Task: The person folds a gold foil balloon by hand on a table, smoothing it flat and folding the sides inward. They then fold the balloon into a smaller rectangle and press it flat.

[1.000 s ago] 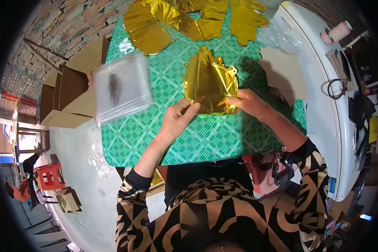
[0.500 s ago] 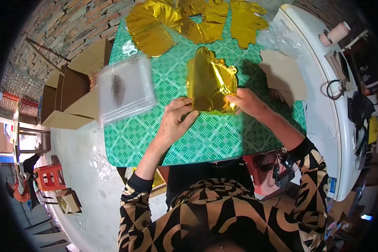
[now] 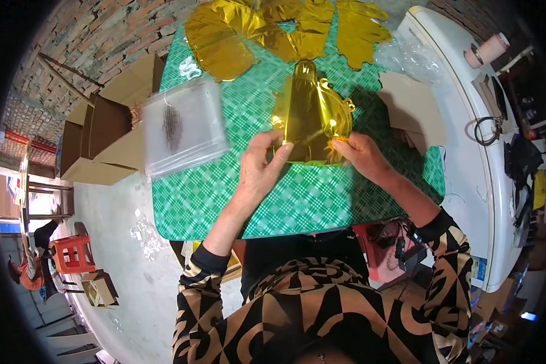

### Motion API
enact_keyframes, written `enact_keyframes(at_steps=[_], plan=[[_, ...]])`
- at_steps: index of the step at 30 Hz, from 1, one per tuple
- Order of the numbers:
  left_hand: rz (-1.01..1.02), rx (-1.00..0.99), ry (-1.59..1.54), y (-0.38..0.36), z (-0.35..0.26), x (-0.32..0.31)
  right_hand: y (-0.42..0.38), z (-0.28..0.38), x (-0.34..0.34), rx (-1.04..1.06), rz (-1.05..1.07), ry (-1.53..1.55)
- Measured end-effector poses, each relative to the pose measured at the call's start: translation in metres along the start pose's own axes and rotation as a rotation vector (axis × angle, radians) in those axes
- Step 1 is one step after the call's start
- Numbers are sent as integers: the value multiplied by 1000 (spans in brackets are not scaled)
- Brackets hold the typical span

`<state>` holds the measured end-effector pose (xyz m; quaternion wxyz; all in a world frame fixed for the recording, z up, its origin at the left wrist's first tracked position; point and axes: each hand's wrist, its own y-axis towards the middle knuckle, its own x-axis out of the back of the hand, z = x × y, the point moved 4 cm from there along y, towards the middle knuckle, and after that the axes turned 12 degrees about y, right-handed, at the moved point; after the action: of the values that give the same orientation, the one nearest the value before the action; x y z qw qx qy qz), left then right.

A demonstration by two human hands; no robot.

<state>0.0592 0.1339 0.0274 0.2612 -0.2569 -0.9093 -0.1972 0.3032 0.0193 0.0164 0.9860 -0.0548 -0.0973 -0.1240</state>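
Observation:
A shiny gold foil piece [image 3: 306,112], partly folded, lies on the green checked tablecloth [image 3: 273,203] in front of me. My left hand [image 3: 261,167] pinches its lower left side between thumb and fingers. At the lower right, my right hand [image 3: 364,156] grips the crumpled edge of the same foil. More gold foil pieces [image 3: 224,48] lie flat along the far side of the table, one of them [image 3: 359,36] to the right. A stack of clear plastic bags [image 3: 185,130] rests at the table's left edge.
Brown cardboard [image 3: 409,106] and clear plastic wrap [image 3: 406,57] lie on the right. Beyond them stands a white appliance [image 3: 467,158] with a pink roll [image 3: 487,50] on it. Open cardboard boxes [image 3: 112,136] stand left, and a red stool [image 3: 73,255] is on the floor.
My left hand has moved slightly up and right with the foil's left side. The foil looks wider on the right, and its middle fold has shifted right.

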Motion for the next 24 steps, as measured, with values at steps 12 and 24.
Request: enact_keyframes(at_steps=[12, 24], plan=[[169, 100, -337, -11, -6, 2, -18, 18, -4, 60, 46, -48], [85, -420, 112, -93, -28, 21, -107, 37, -24, 687, 131, -449]])
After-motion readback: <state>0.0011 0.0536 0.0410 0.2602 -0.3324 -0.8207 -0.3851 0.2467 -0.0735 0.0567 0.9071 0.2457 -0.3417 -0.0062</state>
